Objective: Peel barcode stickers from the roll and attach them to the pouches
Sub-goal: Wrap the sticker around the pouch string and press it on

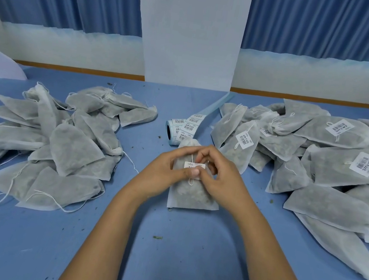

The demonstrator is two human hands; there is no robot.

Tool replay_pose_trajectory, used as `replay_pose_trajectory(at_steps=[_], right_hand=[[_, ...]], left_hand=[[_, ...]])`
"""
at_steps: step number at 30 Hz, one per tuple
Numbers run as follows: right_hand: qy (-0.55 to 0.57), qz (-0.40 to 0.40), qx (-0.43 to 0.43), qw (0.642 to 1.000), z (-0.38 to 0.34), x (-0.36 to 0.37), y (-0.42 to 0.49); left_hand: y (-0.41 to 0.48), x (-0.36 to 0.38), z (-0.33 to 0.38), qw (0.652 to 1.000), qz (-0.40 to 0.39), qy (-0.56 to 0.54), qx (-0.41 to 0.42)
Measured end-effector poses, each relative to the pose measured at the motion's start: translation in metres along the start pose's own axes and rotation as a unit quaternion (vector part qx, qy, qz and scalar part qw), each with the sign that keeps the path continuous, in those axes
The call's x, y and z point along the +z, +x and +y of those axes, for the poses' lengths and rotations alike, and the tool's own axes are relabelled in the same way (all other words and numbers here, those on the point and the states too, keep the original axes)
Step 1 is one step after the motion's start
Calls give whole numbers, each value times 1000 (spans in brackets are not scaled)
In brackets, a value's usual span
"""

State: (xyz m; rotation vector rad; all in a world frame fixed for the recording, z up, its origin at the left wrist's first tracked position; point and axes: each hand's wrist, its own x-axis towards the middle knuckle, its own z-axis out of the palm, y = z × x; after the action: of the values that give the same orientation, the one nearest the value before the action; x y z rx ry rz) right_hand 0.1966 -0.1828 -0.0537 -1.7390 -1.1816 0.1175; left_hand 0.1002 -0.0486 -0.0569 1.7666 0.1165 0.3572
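A grey-white drawstring pouch [191, 194] lies flat on the blue table in front of me. A white barcode sticker [195, 165] sits on its upper half. My left hand [164, 172] holds the pouch's left side, with its thumb pressed on the sticker. My right hand [218, 175] rests on the right side, fingers curled over the sticker's edge. Just behind the pouch lies the sticker roll [179, 130], its blue backing strip trailing toward the wall.
A heap of pouches without stickers [59, 146] fills the left of the table. A heap of pouches with stickers [318, 158] covers the right. Small herb crumbs dot the blue tabletop [175, 245]. A white pillar and blue curtains stand behind the table.
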Motion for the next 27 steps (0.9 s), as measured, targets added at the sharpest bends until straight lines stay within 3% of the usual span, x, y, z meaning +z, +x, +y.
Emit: replay_pose_trajectory(at_steps=[6,12,14,18,27], right_hand=[[-100,12,16,995,7,2,1],[-151,117,49,980,11,6,2],[-107,130,100,981,10,5,3],[150,51,185,970,10,4,5],[195,32,216,956,4,10,1]], left_hand=[[1,0,-4,999,49,14,-13],[3,2,-7,997,70,37,-21],[3,2,-7,996,79,40,-18],[3,0,-5,993,111,47,17],[12,13,-10,954,292,52,46]])
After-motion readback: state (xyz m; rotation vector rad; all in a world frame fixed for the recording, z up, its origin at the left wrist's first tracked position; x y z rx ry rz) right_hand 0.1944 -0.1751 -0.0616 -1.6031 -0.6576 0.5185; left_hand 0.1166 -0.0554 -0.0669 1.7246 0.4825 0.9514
